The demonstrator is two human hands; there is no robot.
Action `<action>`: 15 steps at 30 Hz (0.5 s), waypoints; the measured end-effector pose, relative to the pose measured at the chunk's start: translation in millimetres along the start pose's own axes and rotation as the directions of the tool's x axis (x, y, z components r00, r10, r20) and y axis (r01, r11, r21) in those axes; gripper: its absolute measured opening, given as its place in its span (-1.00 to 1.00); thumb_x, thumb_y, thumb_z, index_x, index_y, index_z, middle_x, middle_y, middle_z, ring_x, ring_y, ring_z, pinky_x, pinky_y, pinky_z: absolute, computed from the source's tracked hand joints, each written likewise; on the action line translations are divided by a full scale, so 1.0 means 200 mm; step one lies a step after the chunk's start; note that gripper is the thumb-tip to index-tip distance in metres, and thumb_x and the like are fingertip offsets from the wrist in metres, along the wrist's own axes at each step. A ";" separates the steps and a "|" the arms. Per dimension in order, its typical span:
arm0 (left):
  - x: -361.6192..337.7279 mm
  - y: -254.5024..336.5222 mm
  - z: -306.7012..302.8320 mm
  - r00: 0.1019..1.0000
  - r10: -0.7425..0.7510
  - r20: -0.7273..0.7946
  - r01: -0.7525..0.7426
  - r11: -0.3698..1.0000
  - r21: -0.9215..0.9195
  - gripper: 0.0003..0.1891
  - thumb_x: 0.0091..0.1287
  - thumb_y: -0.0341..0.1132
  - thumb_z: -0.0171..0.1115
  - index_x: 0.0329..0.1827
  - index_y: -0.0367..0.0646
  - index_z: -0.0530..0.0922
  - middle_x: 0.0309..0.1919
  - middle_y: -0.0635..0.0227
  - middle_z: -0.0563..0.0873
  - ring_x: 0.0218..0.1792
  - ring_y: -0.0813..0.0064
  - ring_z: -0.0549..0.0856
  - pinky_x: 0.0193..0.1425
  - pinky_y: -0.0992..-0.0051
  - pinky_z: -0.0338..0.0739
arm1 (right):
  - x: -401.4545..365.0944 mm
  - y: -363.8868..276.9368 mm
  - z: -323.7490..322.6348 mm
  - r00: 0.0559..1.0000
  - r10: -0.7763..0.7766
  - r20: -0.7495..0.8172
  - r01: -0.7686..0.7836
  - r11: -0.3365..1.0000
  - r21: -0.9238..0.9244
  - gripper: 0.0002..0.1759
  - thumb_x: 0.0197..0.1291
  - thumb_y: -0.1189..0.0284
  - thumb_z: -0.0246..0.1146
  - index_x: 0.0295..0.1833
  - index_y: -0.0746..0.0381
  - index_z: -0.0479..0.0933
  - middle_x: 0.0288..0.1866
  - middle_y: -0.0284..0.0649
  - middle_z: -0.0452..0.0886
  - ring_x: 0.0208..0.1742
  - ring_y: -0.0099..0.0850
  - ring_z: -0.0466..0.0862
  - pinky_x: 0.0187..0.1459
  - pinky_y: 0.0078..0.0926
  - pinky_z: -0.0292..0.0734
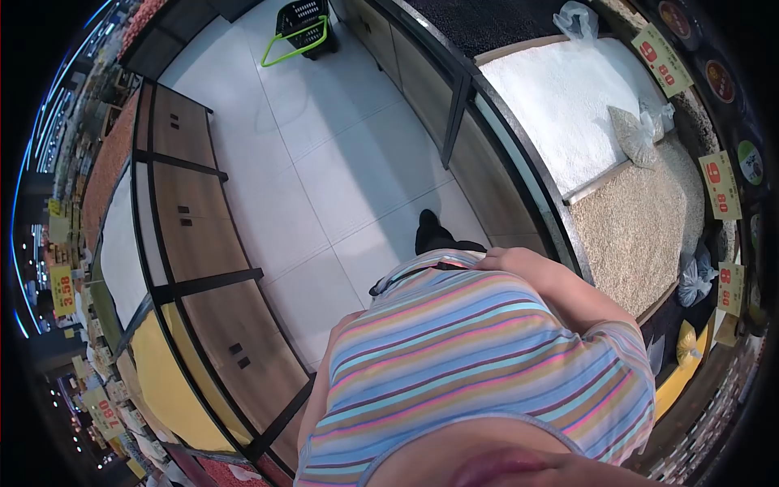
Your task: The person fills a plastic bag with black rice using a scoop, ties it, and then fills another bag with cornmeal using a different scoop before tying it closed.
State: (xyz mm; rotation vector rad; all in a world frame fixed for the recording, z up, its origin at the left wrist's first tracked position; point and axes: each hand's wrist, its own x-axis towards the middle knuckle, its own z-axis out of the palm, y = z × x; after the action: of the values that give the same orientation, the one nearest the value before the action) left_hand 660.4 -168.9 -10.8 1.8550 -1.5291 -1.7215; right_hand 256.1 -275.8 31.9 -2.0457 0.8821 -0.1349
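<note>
Against the striped shirt (454,349), near its hem, rests the right hand (497,260); whether its fingers spread, I cannot tell.

Striped shirt (454,349) — multicoloured, short-sleeved, worn, lightly creased

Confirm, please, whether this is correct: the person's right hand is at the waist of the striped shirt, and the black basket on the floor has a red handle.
Not quite: in the head view, the handle of the black basket on the floor is green, not red. The right hand is at the waist of the striped shirt.
</note>
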 end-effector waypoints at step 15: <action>1.30 0.77 -0.90 0.991 0.070 0.117 -0.108 0.925 0.365 -0.65 0.30 -0.24 0.17 0.08 -0.22 0.53 -0.15 0.19 0.69 -0.11 0.32 0.66 -0.04 0.42 0.53 | 1.09 0.47 -0.85 0.964 -0.259 -0.065 0.253 0.963 -0.097 -0.74 0.16 0.31 0.09 -0.27 0.32 0.48 -0.37 -0.07 0.50 -0.29 -0.08 0.58 -0.29 -0.15 0.49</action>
State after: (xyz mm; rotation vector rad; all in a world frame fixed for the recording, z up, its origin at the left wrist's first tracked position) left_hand 672.2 -519.6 -8.0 1.8432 -2.0689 -1.5940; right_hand 299.0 -564.8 14.8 -2.2449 0.6756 -0.3240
